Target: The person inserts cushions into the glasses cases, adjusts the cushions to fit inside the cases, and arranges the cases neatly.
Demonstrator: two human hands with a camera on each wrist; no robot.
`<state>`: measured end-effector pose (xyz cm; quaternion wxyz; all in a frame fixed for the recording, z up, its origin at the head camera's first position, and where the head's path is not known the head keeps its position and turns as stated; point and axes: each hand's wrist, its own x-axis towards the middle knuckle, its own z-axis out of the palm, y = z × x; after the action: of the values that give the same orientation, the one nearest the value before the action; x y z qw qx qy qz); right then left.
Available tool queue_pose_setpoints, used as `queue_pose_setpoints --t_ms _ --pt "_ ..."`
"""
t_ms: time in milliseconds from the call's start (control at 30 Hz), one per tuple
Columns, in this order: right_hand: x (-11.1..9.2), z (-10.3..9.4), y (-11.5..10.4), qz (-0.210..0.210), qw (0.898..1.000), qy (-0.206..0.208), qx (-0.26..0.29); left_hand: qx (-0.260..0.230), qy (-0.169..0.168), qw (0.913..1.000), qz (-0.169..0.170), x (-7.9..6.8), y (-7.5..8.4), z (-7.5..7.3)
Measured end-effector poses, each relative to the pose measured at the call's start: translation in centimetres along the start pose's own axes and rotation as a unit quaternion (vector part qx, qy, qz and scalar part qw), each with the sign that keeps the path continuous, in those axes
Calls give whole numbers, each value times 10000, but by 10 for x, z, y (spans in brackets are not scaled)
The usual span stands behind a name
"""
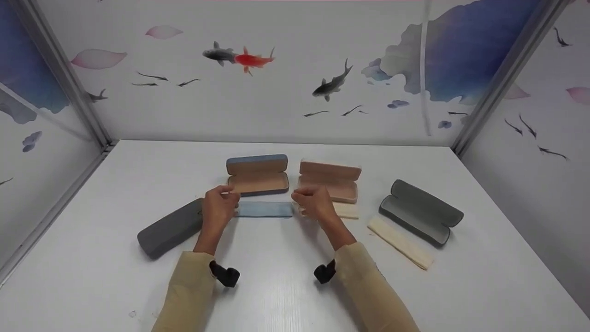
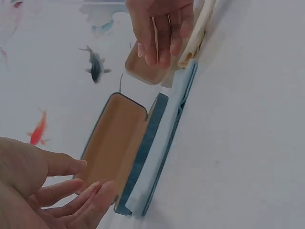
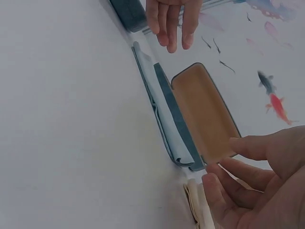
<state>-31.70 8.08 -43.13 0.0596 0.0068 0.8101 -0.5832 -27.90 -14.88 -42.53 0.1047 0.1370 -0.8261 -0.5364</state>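
Observation:
A folded light-blue cloth [image 1: 265, 209] lies flat before an open blue glasses case [image 1: 258, 182] with a tan lining. My left hand [image 1: 220, 205] hovers at the cloth's left end, its fingers loosely bent and apart, holding nothing in the left wrist view. Over the cloth's right end is my right hand [image 1: 315, 203], fingers relaxed with a gap to the thumb in the right wrist view. It partly hides a folded cream cloth [image 1: 346, 210], which lies before an open pink-lined glasses case [image 1: 329, 180].
A closed dark grey glasses case [image 1: 170, 229] lies by my left hand. To the right, an open grey-green glasses case [image 1: 419, 212] stands behind another folded cream cloth [image 1: 400, 243]. Printed walls [image 1: 276, 106] border the white table [image 1: 276, 295].

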Motion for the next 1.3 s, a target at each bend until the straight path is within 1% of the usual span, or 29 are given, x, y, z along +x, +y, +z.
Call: queue_pose_setpoints --t_ms 133,267,367,500,567,667,733,767,833,933,1033,1100,1200,1300 --pt "0 6 3 283 9994 -146 -132 467 108 9987 157 2 -6 4" --pt "0 9 4 452 9977 -327 -381 1081 120 9933 392 -1 -9 5" --pt "0 10 4 481 9962 -437 -575 1417 -20 9887 493 -2 -10 6" --pt "0 11 5 435 9940 -447 -901 1571 -328 9857 519 -2 -10 8" --pt "0 12 6 358 9928 -418 -1060 1697 -432 9827 608 -2 -10 8" --pt "0 13 7 324 9917 -370 -1190 2009 -579 9745 812 -5 -10 10" --pt "1 12 7 401 9914 -370 -1188 2170 -656 9701 864 -6 -10 11" --pt "2 12 6 470 9912 -381 -1181 2228 -720 9686 831 -7 -8 11" --pt "3 10 5 615 9909 -392 -1128 2267 -887 9677 651 -8 -5 10" --pt "4 9 3 668 9919 -358 -1015 2169 -1078 9694 409 -8 3 3" --pt "5 8 2 538 9946 -281 -841 1824 -1274 9747 217 -6 9 -6" --pt "5 8 1 482 9959 -287 -711 1475 -1413 9789 69 -4 11 -12" --pt "5 6 -1 525 9967 -319 -523 784 -1573 9842 -197 -1 11 -18" --pt "7 5 -2 588 9974 -281 -299 122 -1558 9871 -358 2 10 -21"
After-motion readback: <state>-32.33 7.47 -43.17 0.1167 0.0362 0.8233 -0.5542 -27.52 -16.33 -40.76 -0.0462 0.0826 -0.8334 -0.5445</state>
